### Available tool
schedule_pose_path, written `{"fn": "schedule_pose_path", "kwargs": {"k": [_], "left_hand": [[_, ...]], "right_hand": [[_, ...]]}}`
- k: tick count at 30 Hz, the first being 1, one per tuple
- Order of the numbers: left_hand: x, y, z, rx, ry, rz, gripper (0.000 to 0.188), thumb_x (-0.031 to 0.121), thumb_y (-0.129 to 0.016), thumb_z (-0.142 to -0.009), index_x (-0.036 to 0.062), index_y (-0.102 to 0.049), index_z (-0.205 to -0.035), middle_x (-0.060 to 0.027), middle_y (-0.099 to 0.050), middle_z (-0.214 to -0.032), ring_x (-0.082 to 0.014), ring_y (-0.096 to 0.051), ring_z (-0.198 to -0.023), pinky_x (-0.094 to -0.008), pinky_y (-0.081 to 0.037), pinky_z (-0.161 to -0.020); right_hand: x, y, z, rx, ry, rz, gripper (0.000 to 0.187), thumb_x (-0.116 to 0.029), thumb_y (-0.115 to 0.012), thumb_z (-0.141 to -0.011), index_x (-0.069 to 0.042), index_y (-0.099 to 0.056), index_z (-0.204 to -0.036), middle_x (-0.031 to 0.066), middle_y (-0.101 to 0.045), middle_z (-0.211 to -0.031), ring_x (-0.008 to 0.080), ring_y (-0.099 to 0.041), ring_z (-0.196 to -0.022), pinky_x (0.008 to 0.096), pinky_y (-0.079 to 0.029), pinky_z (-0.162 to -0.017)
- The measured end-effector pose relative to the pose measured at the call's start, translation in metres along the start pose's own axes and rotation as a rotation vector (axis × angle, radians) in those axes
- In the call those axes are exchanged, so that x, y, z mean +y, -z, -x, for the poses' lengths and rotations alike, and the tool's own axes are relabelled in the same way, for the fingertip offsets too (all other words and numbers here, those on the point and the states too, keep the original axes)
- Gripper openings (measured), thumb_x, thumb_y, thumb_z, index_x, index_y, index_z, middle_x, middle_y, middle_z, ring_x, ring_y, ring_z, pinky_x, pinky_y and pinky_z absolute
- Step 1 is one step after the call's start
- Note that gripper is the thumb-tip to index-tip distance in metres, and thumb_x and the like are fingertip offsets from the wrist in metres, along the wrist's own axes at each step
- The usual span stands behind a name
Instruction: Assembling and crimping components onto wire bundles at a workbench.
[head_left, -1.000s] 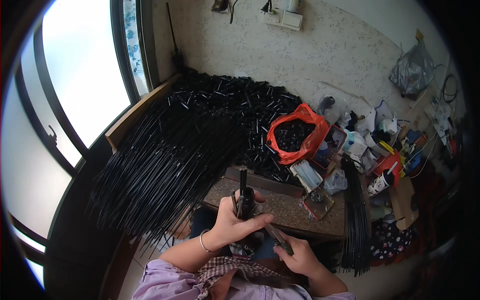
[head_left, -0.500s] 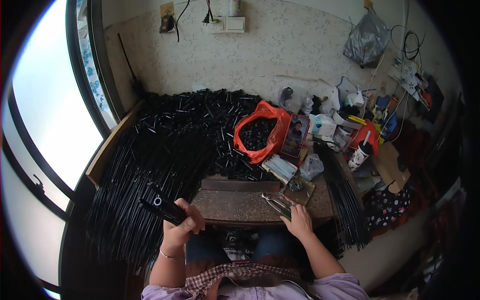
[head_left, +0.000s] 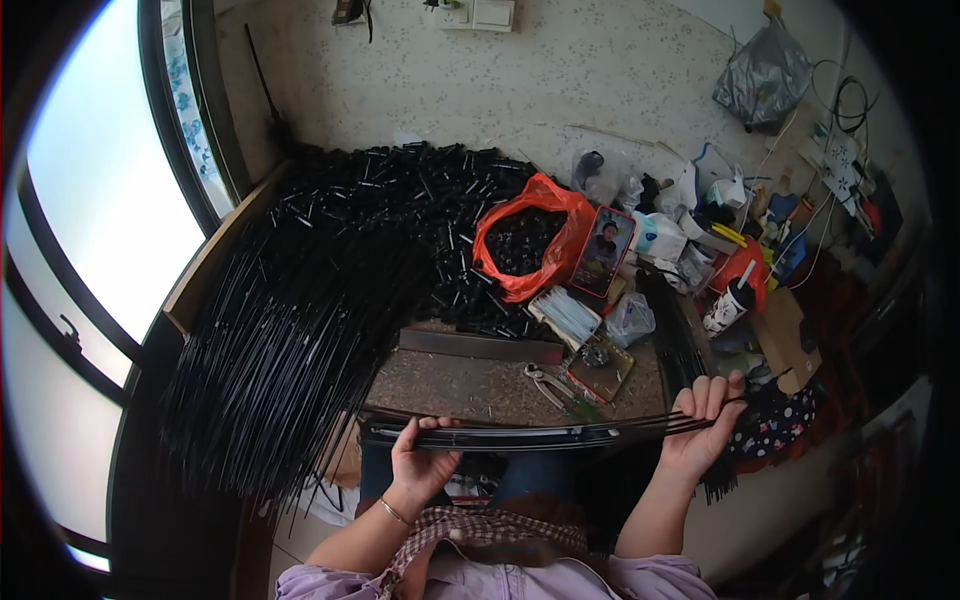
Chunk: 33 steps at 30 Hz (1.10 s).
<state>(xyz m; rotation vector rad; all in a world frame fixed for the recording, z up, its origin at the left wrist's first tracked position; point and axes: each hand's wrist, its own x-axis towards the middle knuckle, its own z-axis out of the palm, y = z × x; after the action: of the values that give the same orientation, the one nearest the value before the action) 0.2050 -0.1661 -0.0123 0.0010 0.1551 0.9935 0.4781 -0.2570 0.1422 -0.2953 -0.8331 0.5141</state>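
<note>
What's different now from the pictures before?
The right hand let go of the green-handled pincers, which now lie on the bench, and moved right to grip one end of a long black bundle. The left hand held a black bundle pointing away; now the bundle it holds runs sideways between both hands. The red plastic bag and phone stayed put.

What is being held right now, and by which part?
A long bundle of black rods: left hand near its left end, right hand around its thin right end.
</note>
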Motion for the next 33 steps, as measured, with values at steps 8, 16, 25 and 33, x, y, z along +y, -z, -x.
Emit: {"fn": "schedule_pose_path", "kwargs": {"k": [8,16,25,33], "left_hand": [[-0.04,0.134,-0.02,0.627,0.971,-0.587,0.061,0.054,-0.049,-0.079,-0.0035,-0.055,-0.096,-0.0177,-0.059,-0.1,-0.0296,-0.055,-0.087,-0.0407,-0.044,-0.084],[-0.017,-0.09,-0.036,-0.449,-0.232,-1.597,0.026,0.022,-0.057,-0.085,0.0021,-0.062,-0.1,-0.0119,-0.06,-0.077,-0.0203,-0.06,-0.069,-0.0276,-0.047,-0.064],[-0.02,-0.137,-0.017,-0.388,-0.517,-1.711,0.027,0.008,-0.067,-0.075,-0.0001,-0.061,-0.1,-0.0103,-0.056,-0.077,-0.0153,-0.056,-0.069,-0.024,-0.044,-0.061],[-0.024,-0.125,-0.046,-0.436,-0.327,-1.2,0.023,0.004,-0.067,-0.072,-0.0012,-0.064,-0.095,-0.005,-0.052,-0.089,-0.0137,-0.05,-0.081,-0.024,-0.04,-0.073]], "right_hand": [[0.033,-0.05,0.033,0.12,-0.154,0.292,0.031,-0.036,-0.047,-0.089,-0.005,-0.043,-0.092,0.0028,-0.044,-0.079,0.0094,-0.04,-0.064,0.021,-0.035,-0.056],[0.067,-0.038,0.04,-0.092,-0.734,0.118,0.018,-0.009,-0.064,-0.079,0.001,-0.054,-0.089,0.0064,-0.054,-0.091,0.0127,-0.054,-0.08,0.0279,-0.048,-0.068],[0.075,-0.043,0.039,-0.2,-0.57,0.413,0.011,0.0,-0.064,-0.077,0.004,-0.06,-0.086,0.0128,-0.063,-0.089,0.0144,-0.059,-0.079,0.0251,-0.048,-0.073],[0.096,-0.017,0.032,-0.078,-0.847,0.031,0.018,-0.007,-0.064,-0.079,0.003,-0.057,-0.093,0.0107,-0.062,-0.091,0.0145,-0.059,-0.085,0.0251,-0.047,-0.077]]}}
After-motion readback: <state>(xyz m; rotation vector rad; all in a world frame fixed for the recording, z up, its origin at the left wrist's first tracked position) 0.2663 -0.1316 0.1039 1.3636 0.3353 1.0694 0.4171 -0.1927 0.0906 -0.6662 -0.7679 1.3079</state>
